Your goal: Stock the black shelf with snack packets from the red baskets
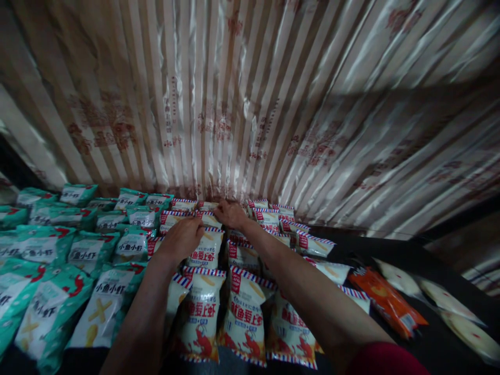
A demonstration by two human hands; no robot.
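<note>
Holding both hands over the back rows of white bags

The left hand is low over the bags, with its back up and its fingers bent. The right hand is a bit farther off, close to the back row, and its fingers bend down too. I cannot tell if either hand is pinching a bag, because the fingertips are hard to see.

The middle bag sits in the gap between the two hands. It lies to the right of the left hand, and to the left of the right hand and a little nearer the person. Both hands are close to it, and the left one looks a tiny bit nearer. Part of it is hidden, but its long way seems to run from the person to the back, like the bags in front, with its striped top edge going side to side.

More white bags sit in rows in front of the hands and to the right. The right arm crosses over some of them, with a red sleeve at its near end. On the left are lots of green bags. On the right, an orange bag and some pale packs lie on the black top. Behind it all hangs a shiny, crinkly sheet with stripes and red print
</note>
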